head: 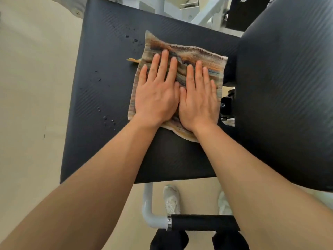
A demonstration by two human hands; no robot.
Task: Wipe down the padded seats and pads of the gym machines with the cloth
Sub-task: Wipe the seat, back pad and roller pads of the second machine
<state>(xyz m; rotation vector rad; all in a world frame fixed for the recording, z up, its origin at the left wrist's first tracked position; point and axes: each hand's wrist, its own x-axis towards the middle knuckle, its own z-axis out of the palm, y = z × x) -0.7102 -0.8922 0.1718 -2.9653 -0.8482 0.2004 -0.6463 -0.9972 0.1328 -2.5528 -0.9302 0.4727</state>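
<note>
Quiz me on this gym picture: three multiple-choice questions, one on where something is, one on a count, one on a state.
1. Where does the cloth lie?
A. on the floor
B. on the black seat pad
C. draped over the handle bar

2. How many hands press flat on the cloth?
A. none
B. one
C. two

3. The seat pad to the left of the cloth is:
A. fully dry
B. dotted with droplets
C. torn open

Answers:
1 B: the cloth is spread flat on the pad.
2 C: the left hand and the right hand lie side by side on it, fingers straight.
3 B: small beads of liquid show on the pad.
</note>
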